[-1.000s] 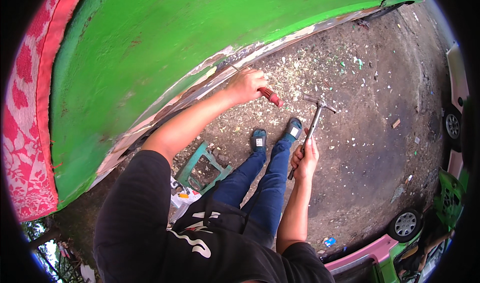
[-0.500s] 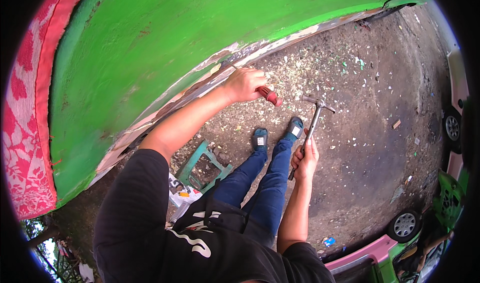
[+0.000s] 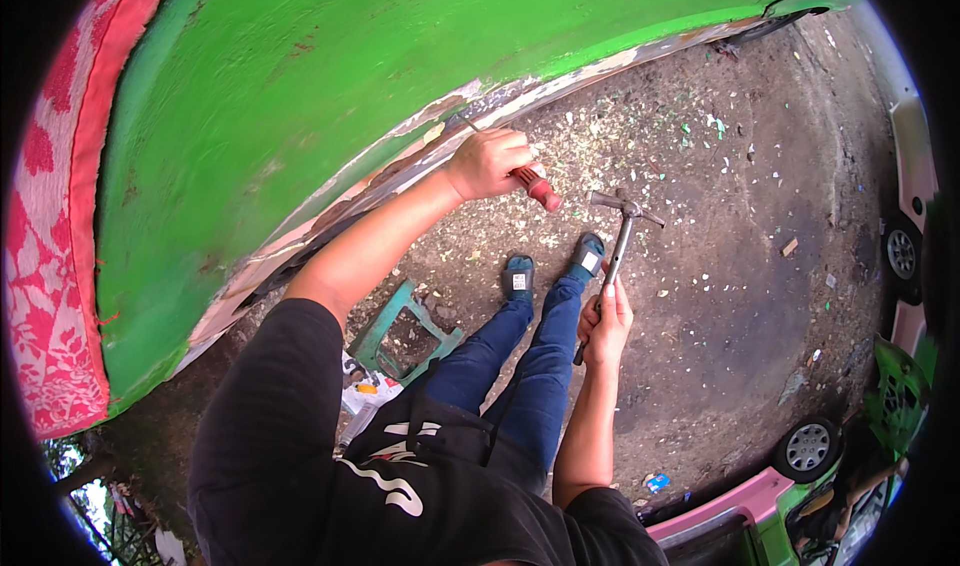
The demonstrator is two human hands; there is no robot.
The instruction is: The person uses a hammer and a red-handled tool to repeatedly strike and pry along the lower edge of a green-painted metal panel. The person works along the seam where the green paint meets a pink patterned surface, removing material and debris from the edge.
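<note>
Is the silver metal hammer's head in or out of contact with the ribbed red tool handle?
Out of contact: littered brown ground shows between the hammer head and the red handle.

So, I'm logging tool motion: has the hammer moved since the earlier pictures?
Yes: the hammer has shifted slightly left, away from the small brown chip on the ground.
</note>
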